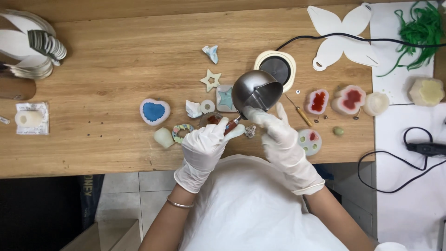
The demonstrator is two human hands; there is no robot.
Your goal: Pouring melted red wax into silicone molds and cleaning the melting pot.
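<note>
Both my hands wear white gloves. My left hand (204, 146) grips the reddish-brown handle (231, 125) of a small steel melting pot (256, 93), tilted with its mouth toward me over the wooden table (107, 79). My right hand (278, 135) touches the pot's lower rim with its fingertips. Under the pot sits a small round mould with red inside (210, 119), partly hidden. A square teal star mould (225, 98) lies just behind it.
A round white heating plate (278, 67) with a black cable stands behind the pot. Scattered around are a blue heart mould (154, 111), red-filled moulds (318, 101), a star piece (211, 80), a wooden-handled pick (302, 114), white butterfly cutouts (341, 32) and green yarn (420, 30).
</note>
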